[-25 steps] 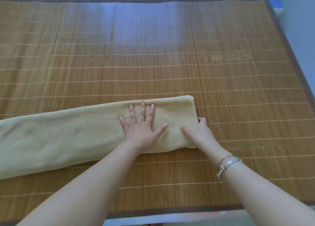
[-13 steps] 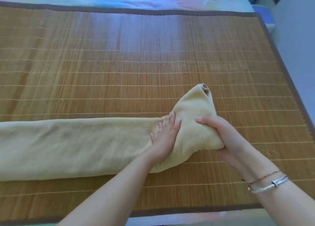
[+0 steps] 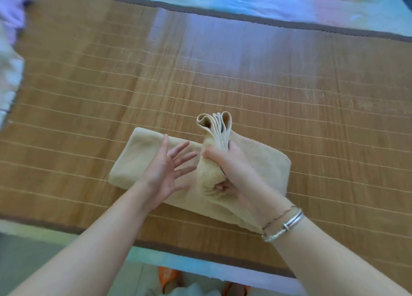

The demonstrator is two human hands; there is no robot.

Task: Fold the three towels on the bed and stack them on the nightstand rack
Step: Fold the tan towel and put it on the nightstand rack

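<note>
Towel (image 3: 142, 153) looks soft, thick and light w/ no stiffness, so I'd take it at the bunched layered end, not a single edge. It lies mid-frame, lower centre, on the bamboo mat (image 3: 289, 108) of the bed. My right hand (image 3: 231, 168) is clenched round that upstanding end, while the left hand (image 3: 165, 173) is released, fingers (image 3: 182, 147) spread just above the flat part.
</note>
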